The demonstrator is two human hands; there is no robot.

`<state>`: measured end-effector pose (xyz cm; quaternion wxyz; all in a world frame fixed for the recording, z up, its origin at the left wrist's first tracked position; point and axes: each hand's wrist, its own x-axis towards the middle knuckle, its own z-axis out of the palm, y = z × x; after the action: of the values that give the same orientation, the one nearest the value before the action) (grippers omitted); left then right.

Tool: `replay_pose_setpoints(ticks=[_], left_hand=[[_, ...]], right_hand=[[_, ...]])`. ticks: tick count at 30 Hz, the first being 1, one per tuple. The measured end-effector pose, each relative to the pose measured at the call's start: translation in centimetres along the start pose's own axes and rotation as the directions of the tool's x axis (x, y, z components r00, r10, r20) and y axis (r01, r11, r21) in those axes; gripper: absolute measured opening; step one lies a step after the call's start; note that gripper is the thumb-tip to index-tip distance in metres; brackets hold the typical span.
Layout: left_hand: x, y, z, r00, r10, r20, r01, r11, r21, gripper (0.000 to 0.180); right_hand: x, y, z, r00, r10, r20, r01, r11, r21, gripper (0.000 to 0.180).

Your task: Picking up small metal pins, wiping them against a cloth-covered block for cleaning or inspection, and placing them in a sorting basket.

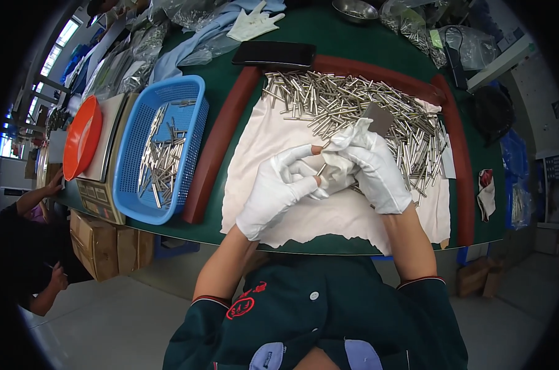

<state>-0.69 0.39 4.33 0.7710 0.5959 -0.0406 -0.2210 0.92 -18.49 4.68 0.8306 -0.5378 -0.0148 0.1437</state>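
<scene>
My left hand [278,188] and my right hand [373,169], both in white gloves, meet over a white cloth sheet [292,213] on the green table. The left fingertips pinch a small metal pin [321,169]. My right hand clutches a crumpled white wiping cloth [347,140] around the pin's other end. Just beyond the hands lies a big heap of shiny metal pins [347,102] on the sheet.
A blue basket [196,117] with several pins stands to the left, beside a scale with an orange bowl [82,137]. A dark red frame [215,148] borders the sheet. A black phone [273,54], a spare glove [253,24] and bags lie behind. Another person [36,246] sits at the left.
</scene>
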Motion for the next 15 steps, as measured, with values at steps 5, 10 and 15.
replay_pose_setpoints(ticks=[5, 10, 15], left_hand=[[0.4, -1.4, -0.2, 0.999, -0.036, -0.021, 0.029, 0.955, -0.294, 0.048], [-0.1, -0.6, 2.0, 0.996, 0.044, -0.071, -0.053, 0.991, -0.127, 0.053], [-0.6, -0.8, 2.3, 0.984, 0.133, -0.121, -0.133, 0.991, 0.006, 0.051]], right_hand=[[-0.1, -0.1, 0.5, 0.991, -0.086, -0.099, 0.068, 0.982, -0.174, 0.028], [-0.7, 0.4, 1.8, 0.998, 0.061, 0.003, -0.061, 0.998, -0.019, 0.009], [-0.9, -0.4, 1.5, 0.995, 0.098, 0.027, -0.092, 0.984, -0.152, 0.008]])
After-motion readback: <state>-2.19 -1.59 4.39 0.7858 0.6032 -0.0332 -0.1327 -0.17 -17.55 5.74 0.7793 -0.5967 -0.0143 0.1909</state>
